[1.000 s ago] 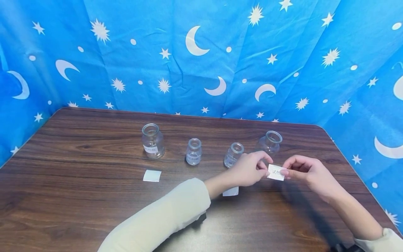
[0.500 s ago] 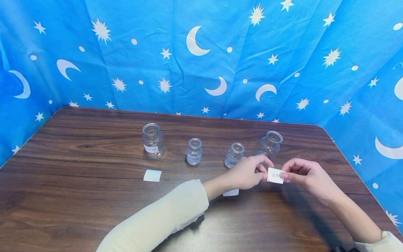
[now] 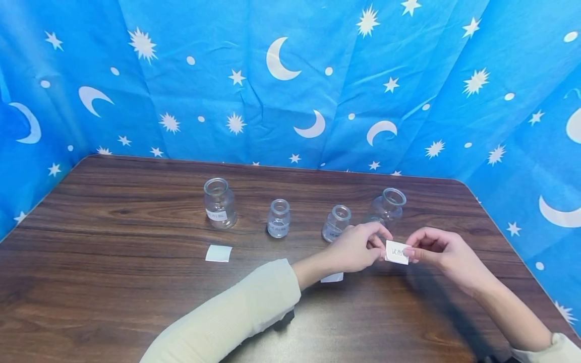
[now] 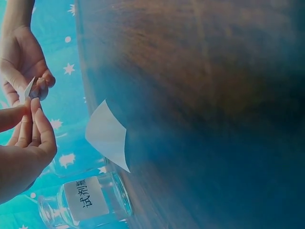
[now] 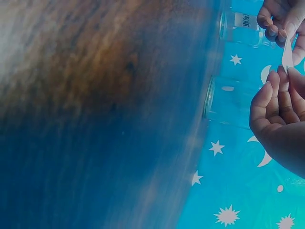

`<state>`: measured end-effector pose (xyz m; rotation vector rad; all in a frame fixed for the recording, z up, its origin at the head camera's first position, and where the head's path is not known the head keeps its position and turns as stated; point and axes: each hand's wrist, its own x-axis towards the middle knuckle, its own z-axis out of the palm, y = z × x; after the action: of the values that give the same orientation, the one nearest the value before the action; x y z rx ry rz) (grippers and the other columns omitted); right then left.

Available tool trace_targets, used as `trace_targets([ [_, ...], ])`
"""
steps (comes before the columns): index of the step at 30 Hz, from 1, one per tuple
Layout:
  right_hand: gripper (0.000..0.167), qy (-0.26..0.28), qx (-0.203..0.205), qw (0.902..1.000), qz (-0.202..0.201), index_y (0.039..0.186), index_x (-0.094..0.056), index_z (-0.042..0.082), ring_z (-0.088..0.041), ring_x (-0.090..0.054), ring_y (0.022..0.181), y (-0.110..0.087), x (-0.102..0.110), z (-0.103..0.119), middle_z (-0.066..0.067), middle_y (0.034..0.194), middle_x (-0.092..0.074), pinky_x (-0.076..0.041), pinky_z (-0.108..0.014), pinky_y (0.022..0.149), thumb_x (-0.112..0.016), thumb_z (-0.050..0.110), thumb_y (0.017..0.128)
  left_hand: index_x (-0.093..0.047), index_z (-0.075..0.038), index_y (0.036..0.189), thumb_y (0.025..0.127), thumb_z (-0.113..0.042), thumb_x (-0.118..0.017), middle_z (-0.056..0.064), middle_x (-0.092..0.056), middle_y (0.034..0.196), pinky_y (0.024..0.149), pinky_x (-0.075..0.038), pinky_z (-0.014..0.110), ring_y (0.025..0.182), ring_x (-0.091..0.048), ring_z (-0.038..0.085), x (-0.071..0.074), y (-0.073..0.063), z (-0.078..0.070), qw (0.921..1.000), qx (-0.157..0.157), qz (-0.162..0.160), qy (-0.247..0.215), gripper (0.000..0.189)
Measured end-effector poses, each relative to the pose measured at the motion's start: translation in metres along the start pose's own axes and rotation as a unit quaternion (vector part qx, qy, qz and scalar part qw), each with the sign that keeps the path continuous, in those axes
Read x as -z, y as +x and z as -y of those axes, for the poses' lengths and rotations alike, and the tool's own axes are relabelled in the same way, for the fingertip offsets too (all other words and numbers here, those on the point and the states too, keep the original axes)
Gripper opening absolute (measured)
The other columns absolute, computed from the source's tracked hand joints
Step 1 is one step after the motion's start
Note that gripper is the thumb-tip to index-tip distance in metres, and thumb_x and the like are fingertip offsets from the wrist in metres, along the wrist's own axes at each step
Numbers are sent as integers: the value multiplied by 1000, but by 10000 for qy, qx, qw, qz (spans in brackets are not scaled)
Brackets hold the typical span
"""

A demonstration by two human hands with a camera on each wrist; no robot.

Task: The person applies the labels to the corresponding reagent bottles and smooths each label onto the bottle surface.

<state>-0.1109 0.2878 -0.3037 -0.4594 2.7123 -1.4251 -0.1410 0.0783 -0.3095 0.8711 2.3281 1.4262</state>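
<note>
A white paper label (image 3: 397,252) with printed black characters is held in the air between both hands. My left hand (image 3: 357,248) pinches its left edge with thumb and fingers. On the opposite edge, the thumb and forefinger of my right hand (image 3: 448,255) grip it, covering the last character. Behind the hands stands a wide glass jar (image 3: 386,207), its lower part partly hidden; the right wrist view shows bare glass on this jar (image 5: 233,102). Beside my left wrist is a small glass bottle (image 3: 337,224) bearing a similar label, seen plainly on the bottle (image 4: 86,198) in the left wrist view.
Another small labelled bottle (image 3: 279,219) and a large labelled jar (image 3: 220,204) stand farther left on the brown wooden table (image 3: 113,282). A blank white paper piece (image 3: 219,253) lies before the large jar. A second piece (image 3: 333,277) shows partly under my left forearm. A blue patterned cloth (image 3: 245,91) hangs behind.
My left fingers have closed in on the label's left edge, and the hand dipped slightly. The label tilted a little and then stayed nearly still; my right hand barely moved.
</note>
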Motion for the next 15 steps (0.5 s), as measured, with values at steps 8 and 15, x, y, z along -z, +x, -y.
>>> trace_targets([
  [8,12,-464,124,9965,-687,92,-61,1,-15,-54,59,-6,1,13,-2,73,-61,-46,-26,52,-66,3,82,-59,-4,102,82,0,-62,-6,-65,73,56,-39,13,60,-51,-1,-2,1,4,9995,35,-320,23,21],
  [15,12,-333,322,9989,36,96,-65,4,-13,-61,70,-10,-9,16,-4,83,-66,-49,-28,58,-64,4,84,-58,-6,104,83,-3,-61,-7,-65,77,62,-40,11,66,-53,-2,-5,1,3,9997,-36,-208,119,21],
])
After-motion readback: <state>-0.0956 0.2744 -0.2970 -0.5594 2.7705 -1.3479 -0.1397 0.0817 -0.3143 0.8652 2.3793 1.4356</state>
